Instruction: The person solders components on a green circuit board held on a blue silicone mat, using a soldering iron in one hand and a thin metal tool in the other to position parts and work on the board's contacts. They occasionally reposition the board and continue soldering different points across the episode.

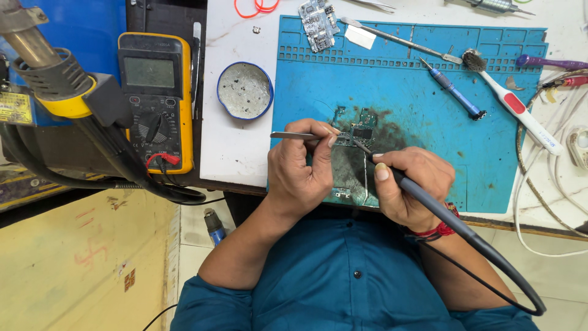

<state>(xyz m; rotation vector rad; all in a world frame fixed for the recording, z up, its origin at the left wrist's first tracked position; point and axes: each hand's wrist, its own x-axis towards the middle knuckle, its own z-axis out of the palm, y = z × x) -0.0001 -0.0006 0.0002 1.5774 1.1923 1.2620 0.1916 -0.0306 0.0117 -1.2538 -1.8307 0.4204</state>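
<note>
A: Where's the small green circuit board (358, 132)?

B: Centre of the frame, on the blue silicone mat (490, 153). Left hand (300, 168) pinches slim steel tweezers (294, 135); right hand (407, 184) grips the black-handled soldering iron (392, 173).

A: Advice?

B: Brace both wrists; touch the tip lightly.

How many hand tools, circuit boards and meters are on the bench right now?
Hand tools: 5 – tweezers, soldering iron, blue screwdriver, brush, metal spudger
Circuit boards: 2 – worked board, spare board
Meters: 1 – yellow multimeter
Total: 8
</note>
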